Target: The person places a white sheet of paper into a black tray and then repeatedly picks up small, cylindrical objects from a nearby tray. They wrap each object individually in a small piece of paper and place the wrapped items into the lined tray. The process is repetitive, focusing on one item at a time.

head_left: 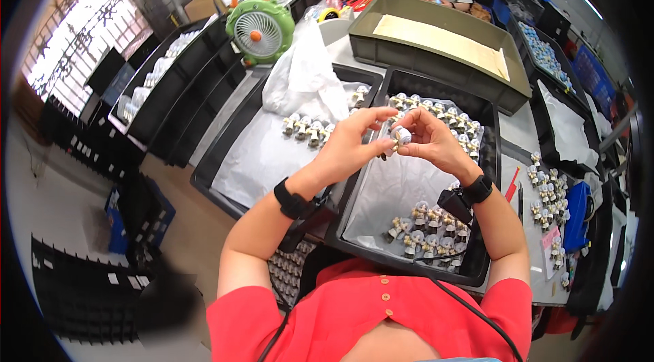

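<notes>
Together, the left hand and right hand pinch one small metal fitting above a black tray of similar fittings.

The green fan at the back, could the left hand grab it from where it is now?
Probably not easily: the left hand is busy pinching a small part, and the green fan stands far off.
</notes>
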{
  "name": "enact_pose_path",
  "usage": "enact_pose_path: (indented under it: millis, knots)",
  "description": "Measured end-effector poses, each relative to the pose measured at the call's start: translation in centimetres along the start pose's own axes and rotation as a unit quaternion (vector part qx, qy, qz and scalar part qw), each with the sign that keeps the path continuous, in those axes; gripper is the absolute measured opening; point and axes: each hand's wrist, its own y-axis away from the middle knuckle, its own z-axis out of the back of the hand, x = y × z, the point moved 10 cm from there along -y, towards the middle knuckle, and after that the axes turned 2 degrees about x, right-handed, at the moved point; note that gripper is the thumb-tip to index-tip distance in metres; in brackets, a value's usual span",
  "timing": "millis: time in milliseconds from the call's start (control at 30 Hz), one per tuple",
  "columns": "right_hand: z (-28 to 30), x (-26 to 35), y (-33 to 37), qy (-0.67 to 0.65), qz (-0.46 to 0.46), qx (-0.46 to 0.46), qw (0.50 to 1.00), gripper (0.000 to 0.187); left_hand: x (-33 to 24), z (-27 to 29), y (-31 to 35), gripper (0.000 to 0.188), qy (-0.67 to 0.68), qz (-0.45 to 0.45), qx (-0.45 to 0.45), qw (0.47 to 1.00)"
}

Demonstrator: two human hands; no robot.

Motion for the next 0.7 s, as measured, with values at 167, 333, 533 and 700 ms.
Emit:
enact_pose_path:
  millis: [167,333,533,700]
  knots:
    - [0.8,0.9,0.7,-0.044,0.022,-0.03,0.998,0.031,-0.1,-1.5,0.0,0.048,0.08,0.014,0.029,0.996]
    - [0.8,0.5,0.9,-0.039,0.033,-0.048,0.998,0.032,1.0,-1.8,0.0,0.039,0.143,0.037,0.011,0.989]
    - [0.4,0.7,0.8,-0.05,0.026,-0.034,0.998,0.034,1.2,-1.9,0.4,0.036,0.187,0.051,-0.006,0.981]
    - [0.3,-0.3,0.7,-0.079,0.024,-0.031,0.996,0.035,0.6,-1.5,0.3,0.038,0.072,0.007,-0.027,0.997]
